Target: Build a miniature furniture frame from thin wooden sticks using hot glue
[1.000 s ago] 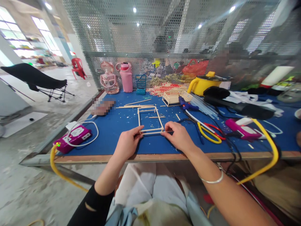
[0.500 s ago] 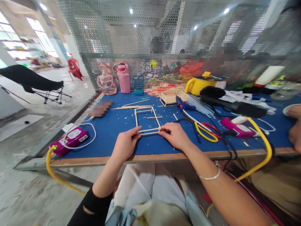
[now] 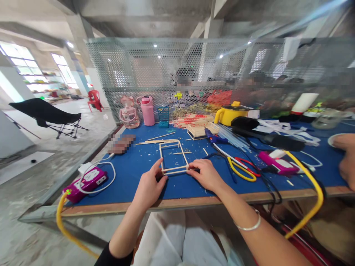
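A rectangular frame of thin wooden sticks (image 3: 174,170) sits on the blue tabletop in front of me. My right hand (image 3: 203,173) pinches its near right corner between thumb and fingers. At the near left corner my left hand (image 3: 151,184) has thumb and forefinger apart, the forefinger resting against the left side and the thumb below the corner. A loose short stick (image 3: 182,153) shows within the frame's outline. Just to the right lies a blue glue gun (image 3: 215,136), and nearer me are scissors with red and yellow handles (image 3: 241,168).
Behind the frame are longer sticks (image 3: 158,142), a small stick tray (image 3: 201,132), a pink bottle (image 3: 147,112) and a yellow pot (image 3: 234,113). Purple power strips stand left (image 3: 87,183) and right (image 3: 277,163), with yellow cables over the table edge. Another person's hand (image 3: 346,159) is at far right.
My left thumb and forefinger have parted at the frame's left corner. My right hand keeps its pinch. The whole view has tilted upward, so things appear lower.
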Demonstrator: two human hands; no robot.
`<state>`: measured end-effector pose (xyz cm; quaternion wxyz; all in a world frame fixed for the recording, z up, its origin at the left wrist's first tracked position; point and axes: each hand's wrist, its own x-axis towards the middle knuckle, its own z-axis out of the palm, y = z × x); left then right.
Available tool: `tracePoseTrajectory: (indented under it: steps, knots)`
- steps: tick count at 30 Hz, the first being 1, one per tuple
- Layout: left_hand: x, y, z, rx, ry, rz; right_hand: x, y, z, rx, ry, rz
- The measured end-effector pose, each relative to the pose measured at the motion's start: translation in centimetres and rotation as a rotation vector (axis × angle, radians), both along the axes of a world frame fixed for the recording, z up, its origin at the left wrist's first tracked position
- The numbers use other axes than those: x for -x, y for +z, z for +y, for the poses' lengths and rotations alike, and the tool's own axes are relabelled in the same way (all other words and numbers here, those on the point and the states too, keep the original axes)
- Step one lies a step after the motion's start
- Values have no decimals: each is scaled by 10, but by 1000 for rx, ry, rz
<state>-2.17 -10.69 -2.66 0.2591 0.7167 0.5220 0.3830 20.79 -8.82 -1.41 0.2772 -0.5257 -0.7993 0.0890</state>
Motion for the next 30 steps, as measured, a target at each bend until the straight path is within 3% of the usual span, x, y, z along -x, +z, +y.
tracePoseTrajectory:
  steps: [17,27,30]
  knots:
    - [1,1,3,-20,26,67,1,-1,0,1,-41,39]
    - [5,8,9,-46,54,109,-2,1,-8,-93,-200,24]
    - [6,11,10,-30,49,128,-17,6,-18,-144,-286,-13]
